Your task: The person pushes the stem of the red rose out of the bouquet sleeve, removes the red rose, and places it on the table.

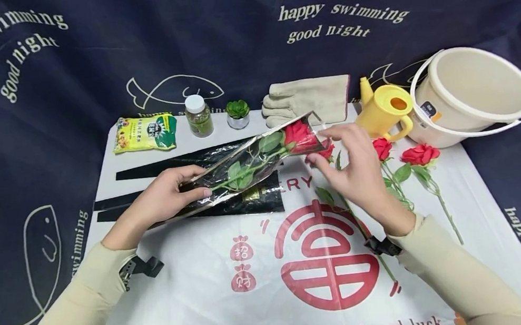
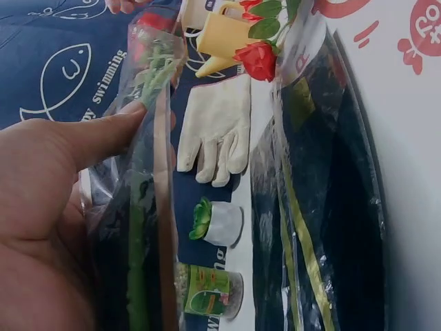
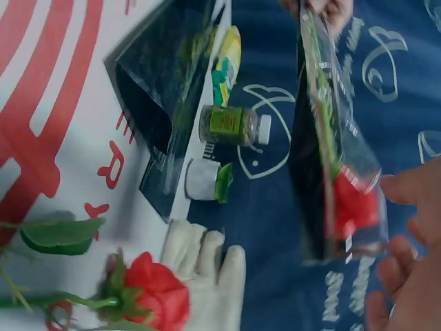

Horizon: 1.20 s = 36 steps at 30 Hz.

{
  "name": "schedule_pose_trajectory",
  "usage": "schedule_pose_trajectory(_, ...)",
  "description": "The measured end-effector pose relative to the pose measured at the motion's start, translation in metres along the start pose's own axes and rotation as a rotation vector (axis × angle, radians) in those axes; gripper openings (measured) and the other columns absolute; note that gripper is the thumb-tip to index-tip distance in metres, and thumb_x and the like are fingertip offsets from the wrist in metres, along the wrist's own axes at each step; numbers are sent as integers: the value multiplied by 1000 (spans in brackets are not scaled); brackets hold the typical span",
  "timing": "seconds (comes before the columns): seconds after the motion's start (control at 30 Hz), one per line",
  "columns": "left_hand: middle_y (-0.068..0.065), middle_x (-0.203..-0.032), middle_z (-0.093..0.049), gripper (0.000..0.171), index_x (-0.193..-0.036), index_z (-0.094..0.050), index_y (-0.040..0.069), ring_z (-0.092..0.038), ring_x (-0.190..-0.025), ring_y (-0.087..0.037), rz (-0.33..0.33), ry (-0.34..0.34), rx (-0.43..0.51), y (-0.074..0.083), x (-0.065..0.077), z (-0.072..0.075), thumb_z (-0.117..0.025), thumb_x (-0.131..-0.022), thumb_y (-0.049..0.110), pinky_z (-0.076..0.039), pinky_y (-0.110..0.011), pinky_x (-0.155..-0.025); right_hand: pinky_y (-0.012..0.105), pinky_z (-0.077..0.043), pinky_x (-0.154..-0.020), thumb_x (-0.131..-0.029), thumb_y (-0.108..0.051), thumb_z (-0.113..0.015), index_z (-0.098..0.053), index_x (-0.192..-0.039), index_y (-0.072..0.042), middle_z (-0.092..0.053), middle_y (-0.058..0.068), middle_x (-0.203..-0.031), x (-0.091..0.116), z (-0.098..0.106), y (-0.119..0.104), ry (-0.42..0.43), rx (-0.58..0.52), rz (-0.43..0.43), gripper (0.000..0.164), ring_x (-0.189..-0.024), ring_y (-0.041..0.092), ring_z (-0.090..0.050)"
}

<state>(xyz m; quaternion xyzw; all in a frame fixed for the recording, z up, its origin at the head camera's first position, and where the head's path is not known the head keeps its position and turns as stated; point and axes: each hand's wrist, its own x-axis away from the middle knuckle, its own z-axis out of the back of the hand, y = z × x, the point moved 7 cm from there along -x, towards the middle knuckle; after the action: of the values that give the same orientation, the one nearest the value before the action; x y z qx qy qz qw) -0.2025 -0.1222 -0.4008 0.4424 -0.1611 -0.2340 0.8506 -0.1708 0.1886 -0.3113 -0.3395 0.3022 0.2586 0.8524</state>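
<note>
My left hand [image 1: 164,196] grips the narrow lower end of a clear-fronted, black-backed flower sleeve [image 1: 216,175], thumb on its front. Inside lies a red rose [image 1: 299,136] with green leaves and stem, its bloom near the wide mouth. The sleeve is raised above the table, slanting up to the right. My right hand [image 1: 361,168] is beside the mouth, fingers loosely bent and thumb apart; the right wrist view shows its fingertips close to the sleeve's edge, and contact is unclear. Below it, another red rose [image 1: 326,150] lies on the table, partly hidden by the hand.
Several black sleeves [image 1: 264,199] lie at left. Two more roses [image 1: 420,154] lie at right. Along the back stand a yellow packet [image 1: 143,134], a jar [image 1: 199,121], a potted succulent [image 1: 238,113], pale gloves [image 1: 315,93], a yellow watering can [image 1: 383,107] and a bucket [image 1: 450,105].
</note>
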Motion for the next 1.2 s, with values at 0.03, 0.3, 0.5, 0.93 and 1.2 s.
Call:
schedule_pose_trajectory(0.03,9,-102,-66,32,-116,-62,24,-60,-89,-11,0,6,11,0,0,1,-68,-86,35,-44,-37,-79,37,-37,-79,-70,-5,-80,-60,-112,1,-61,13,-103,-1,2,5,3,-34,-72,47,-93,28,-53)
schedule_pose_trajectory(0.3,1,-101,-68,29,-116,-63,14,-61,-80,-15,11,27,42,19,7,12,-69,-87,18,-45,-33,-71,32,-42,-82,-80,8,-69,-46,-125,4,-62,21,-88,-1,-2,32,-95,-337,-375,51,-85,26,-57)
schedule_pose_trajectory(0.5,-3,-101,-68,29,-114,-63,10,-62,-81,-15,26,47,49,36,11,19,-69,-86,12,-45,-29,-73,29,-42,-80,-81,5,-69,-43,-130,-4,-57,23,-99,7,-4,58,6,-524,-496,57,-88,27,-54)
schedule_pose_trajectory(0.93,6,-100,-67,33,-116,-63,18,-62,-84,-11,-60,45,85,23,-5,-2,-71,-85,26,-47,-32,-74,43,-43,-91,-88,-16,-68,-41,-132,-1,-51,19,-126,70,-111,32,-276,-1282,-983,54,-107,25,-56)
schedule_pose_trajectory(1.2,11,-97,-65,37,-119,-60,30,-59,-78,-11,-70,-12,-17,23,-12,-19,-68,-84,42,-47,-35,-68,30,-50,-73,-83,-12,-73,-52,-123,-4,-59,11,-110,62,-118,28,83,-1304,-1063,46,-84,15,-60)
